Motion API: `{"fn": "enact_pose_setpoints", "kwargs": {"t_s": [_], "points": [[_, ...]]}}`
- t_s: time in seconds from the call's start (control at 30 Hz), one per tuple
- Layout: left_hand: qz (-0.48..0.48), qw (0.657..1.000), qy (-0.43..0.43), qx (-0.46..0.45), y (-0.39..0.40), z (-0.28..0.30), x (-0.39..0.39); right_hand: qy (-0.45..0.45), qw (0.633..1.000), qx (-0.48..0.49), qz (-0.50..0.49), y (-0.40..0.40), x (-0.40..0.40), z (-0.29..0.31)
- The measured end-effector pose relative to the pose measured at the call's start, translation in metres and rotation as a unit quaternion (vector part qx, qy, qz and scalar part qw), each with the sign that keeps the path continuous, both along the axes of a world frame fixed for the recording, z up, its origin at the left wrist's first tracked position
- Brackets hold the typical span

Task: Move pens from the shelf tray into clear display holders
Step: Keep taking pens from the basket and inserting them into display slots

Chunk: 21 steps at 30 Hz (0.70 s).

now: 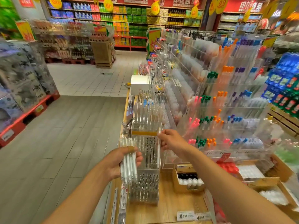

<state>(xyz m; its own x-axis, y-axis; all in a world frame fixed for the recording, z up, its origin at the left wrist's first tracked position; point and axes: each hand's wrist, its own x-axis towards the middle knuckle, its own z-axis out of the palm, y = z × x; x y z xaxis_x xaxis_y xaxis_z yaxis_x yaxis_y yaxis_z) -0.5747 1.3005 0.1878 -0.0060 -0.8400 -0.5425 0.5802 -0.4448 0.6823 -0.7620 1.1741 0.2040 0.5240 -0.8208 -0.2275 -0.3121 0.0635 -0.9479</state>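
Note:
My left hand [120,160] grips a bundle of several white pens [128,165], held upright over the left side of a clear tiered display holder [145,175]. My right hand [169,140] pinches a single white pen [159,147], which stands upright at the holder's right edge. The holder's rows carry several clear-barrelled pens. A second clear holder [145,120] with white pens stands just behind it on the wooden shelf [161,210].
Cardboard boxes [187,180] of small bottles sit to the right on the shelf. Tall clear racks of coloured pens [218,110] rise along the right. A white box [140,83] stands further down the shelf. Price tags [192,216] line the front edge. The aisle floor lies left.

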Motion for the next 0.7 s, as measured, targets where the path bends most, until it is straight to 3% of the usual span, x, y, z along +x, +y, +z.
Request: {"fn": "enact_pose_setpoints", "kwargs": {"t_s": [0.27, 0.53, 0.7], "points": [[0.017, 1.000, 0.013, 0.008, -0.042, -0.004, 0.024, -0.067, 0.998, -0.017, 0.010, -0.043, 0.036, 0.029], [-0.004, 1.000, 0.019, 0.009, -0.076, -0.010, 0.040, -0.094, 0.961, -0.249, -0.072, -0.070, 0.055, 0.061], [-0.013, 1.000, 0.024, 0.005, -0.087, -0.005, 0.048, 0.028, 0.924, -0.378, -0.049, -0.082, 0.073, 0.066]]}}
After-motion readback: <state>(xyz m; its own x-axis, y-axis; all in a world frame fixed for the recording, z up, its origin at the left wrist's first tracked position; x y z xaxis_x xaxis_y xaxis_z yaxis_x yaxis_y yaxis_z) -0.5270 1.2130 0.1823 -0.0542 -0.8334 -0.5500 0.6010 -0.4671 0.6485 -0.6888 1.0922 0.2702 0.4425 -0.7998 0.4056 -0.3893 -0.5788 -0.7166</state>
